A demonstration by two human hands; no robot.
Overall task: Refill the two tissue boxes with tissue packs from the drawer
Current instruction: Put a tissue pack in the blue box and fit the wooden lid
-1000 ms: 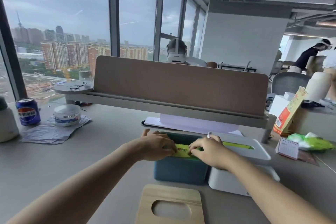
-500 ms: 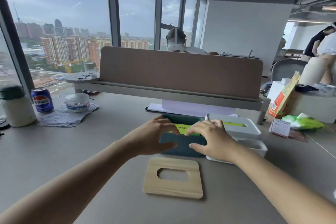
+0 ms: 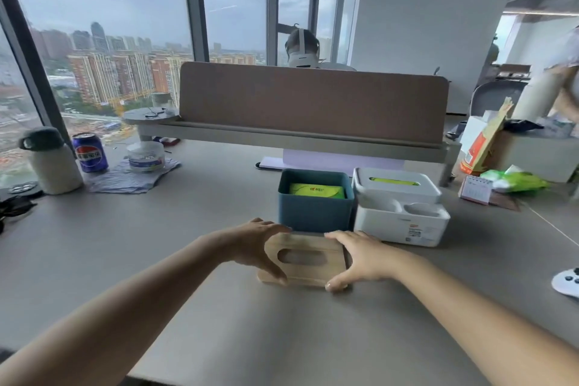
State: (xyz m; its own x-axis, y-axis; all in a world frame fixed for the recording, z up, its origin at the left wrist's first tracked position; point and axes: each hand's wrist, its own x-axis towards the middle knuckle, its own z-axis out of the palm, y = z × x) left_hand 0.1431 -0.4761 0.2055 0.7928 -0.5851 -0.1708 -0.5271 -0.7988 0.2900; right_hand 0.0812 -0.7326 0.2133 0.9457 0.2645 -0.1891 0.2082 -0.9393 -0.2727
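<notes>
We see the wooden lid point(image 3: 305, 262) with its oval slot lying on the grey desk point(image 3: 194, 219), just in front of the blue box point(image 3: 315, 207). Our two hands bracket it. The left hand point(image 3: 250, 246) cups the lid's nine o'clock edge, thumb pressed on the near corner at about seven o'clock and fingers curled over the far corner at eleven. The right hand point(image 3: 360, 260) does the same on the three o'clock edge, thumb at the five o'clock corner, fingers reaching along the far edge towards one o'clock. Both hands are spread wide around the lid and touch it; we cannot tell whether it is lifted off the desk at all or simply resting there.

At twelve o'clock from the lid the blue box stands open-topped, with a green tissue pack point(image 3: 316, 190) lying flat inside it, well below the rim. Just beside it, at about two o'clock from the lid, sits the white box point(image 3: 402, 219), its grey-white lid in place and a strip of green showing through the top slot.

Further out, at ten o'clock, a blue drink can point(image 3: 90, 152) and a clear round tub point(image 3: 145, 156) stand near the window, the tub on a crumpled cloth point(image 3: 128, 177). A brown divider panel point(image 3: 313, 100) runs across the desk at twelve o'clock.
</notes>
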